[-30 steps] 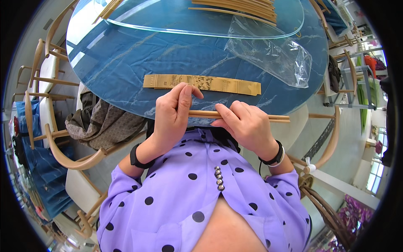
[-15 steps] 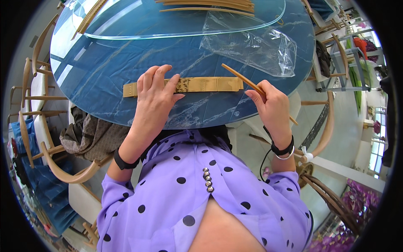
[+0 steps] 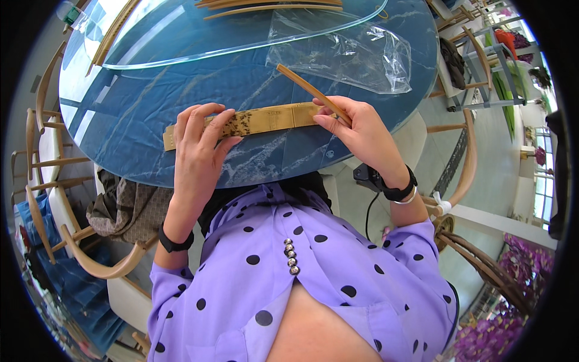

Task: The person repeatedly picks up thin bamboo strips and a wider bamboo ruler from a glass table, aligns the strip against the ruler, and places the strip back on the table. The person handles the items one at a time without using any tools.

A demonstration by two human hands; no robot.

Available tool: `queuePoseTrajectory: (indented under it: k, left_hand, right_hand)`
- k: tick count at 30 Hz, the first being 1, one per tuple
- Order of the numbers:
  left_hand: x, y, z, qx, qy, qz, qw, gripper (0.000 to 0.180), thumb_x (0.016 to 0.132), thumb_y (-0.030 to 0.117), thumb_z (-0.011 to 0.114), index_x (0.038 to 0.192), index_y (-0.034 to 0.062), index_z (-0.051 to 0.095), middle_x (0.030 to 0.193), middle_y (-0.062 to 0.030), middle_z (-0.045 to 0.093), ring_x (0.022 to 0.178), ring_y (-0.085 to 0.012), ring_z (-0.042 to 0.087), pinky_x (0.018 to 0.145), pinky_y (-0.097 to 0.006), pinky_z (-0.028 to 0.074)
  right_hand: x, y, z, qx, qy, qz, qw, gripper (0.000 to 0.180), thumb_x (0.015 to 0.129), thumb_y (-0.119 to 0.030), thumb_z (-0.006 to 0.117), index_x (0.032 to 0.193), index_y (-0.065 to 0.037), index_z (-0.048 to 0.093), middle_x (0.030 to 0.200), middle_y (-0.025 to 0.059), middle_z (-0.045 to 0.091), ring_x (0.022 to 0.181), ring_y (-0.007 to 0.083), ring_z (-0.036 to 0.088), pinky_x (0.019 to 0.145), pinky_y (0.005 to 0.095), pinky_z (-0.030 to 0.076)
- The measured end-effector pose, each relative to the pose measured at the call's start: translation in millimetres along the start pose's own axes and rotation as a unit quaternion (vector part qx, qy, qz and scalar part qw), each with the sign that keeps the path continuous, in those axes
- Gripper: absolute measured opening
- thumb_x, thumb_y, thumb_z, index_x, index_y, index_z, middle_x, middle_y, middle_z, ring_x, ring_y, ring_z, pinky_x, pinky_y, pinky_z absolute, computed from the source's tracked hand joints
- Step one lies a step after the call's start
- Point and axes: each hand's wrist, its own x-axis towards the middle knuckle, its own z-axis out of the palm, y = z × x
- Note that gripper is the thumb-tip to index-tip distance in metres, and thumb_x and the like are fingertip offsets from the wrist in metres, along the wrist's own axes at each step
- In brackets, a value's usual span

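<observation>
A long, flat gold paper chopstick sleeve (image 3: 271, 119) with dark flecked print lies across the near part of the table. Over its left end rests my left hand (image 3: 200, 142), with bent fingers and the thumb along the near edge, gripping it. Wooden chopsticks (image 3: 300, 81) slant up and left from my right hand (image 3: 368, 131); whether it is one or a pair I cannot tell. That hand is closed round them, and its thumb and fingertips meet at the sleeve's right end, covering it.
The blue marbled table (image 3: 145, 114) carries a raised glass turntable (image 3: 181, 57) with several more chopsticks (image 3: 271, 7) on it. A crumpled clear plastic bag (image 3: 362, 60) lies beyond my right hand. A wooden chair (image 3: 114, 268) with a brown patterned bag (image 3: 129, 208) stands at my left.
My right hand has moved left and up with the chopsticks, reaching the sleeve's right end. The sleeve now tilts slightly, its right end higher. My left hand stays on it.
</observation>
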Motion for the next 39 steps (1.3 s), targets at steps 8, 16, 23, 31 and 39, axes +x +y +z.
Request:
queuePoseTrajectory:
  k: [8, 16, 23, 31, 39]
  left_hand:
    - [-8.7, -4.1, -3.7, -0.046, 0.007, -0.003, 0.999, 0.043, 0.078, 0.012, 0.079, 0.119, 0.0054, 0.066, 0.117, -0.0079, 0.061, 0.112, -0.0315, 0.055, 0.096, -0.044, 0.046]
    - [-2.1, 11.0, 4.4, 0.005, -0.047, 0.014, 0.999, 0.065, 0.080, 0.023, 0.079, 0.139, 0.0076, 0.055, 0.132, -0.0089, 0.057, 0.124, -0.0323, 0.051, 0.104, -0.046, 0.042]
    - [15.9, 38.2, 23.4, -0.049, -0.037, 0.096, 0.993, 0.056, 0.078, 0.021, 0.081, 0.128, 0.0060, 0.061, 0.120, -0.0086, 0.064, 0.116, -0.0303, 0.058, 0.102, -0.046, 0.045]
    - [20.3, 27.0, 21.9, -0.044, 0.011, 0.096, 0.994, 0.042, 0.077, 0.016, 0.079, 0.113, 0.0005, 0.065, 0.113, -0.0094, 0.065, 0.110, -0.0293, 0.061, 0.102, -0.046, 0.046]
    - [20.7, 31.8, 20.2, -0.050, -0.018, 0.123, 0.991, 0.046, 0.081, 0.017, 0.078, 0.122, 0.0028, 0.063, 0.124, -0.0101, 0.064, 0.114, -0.0304, 0.061, 0.105, -0.047, 0.045]
  right_hand:
    - [-0.1, 0.7, -3.2, 0.073, -0.041, 0.042, 0.996, 0.032, 0.096, -0.027, 0.071, 0.103, 0.003, 0.071, 0.065, 0.0000, 0.048, 0.060, 0.0085, 0.042, 0.056, 0.0279, 0.036]
    - [3.5, -3.3, 4.4, 0.091, -0.047, 0.046, 0.994, 0.028, 0.095, -0.026, 0.074, 0.086, -0.001, 0.066, 0.067, -0.0078, 0.047, 0.059, 0.0015, 0.037, 0.051, 0.0210, 0.028]
    - [0.7, -9.7, 17.8, 0.147, -0.064, 0.031, 0.987, 0.030, 0.094, -0.028, 0.075, 0.085, -0.002, 0.065, 0.067, -0.0077, 0.048, 0.060, 0.0018, 0.038, 0.051, 0.0212, 0.029]
    - [4.7, -0.1, 9.4, 0.028, -0.014, 0.062, 0.998, 0.035, 0.095, -0.030, 0.073, 0.093, 0.004, 0.070, 0.063, 0.0022, 0.055, 0.059, 0.0080, 0.045, 0.054, 0.0270, 0.038]
    - [-5.3, -18.0, 16.2, 0.077, -0.002, -0.023, 0.997, 0.027, 0.095, -0.021, 0.073, 0.104, 0.005, 0.071, 0.081, 0.0035, 0.067, 0.072, 0.0076, 0.058, 0.065, 0.0244, 0.046]
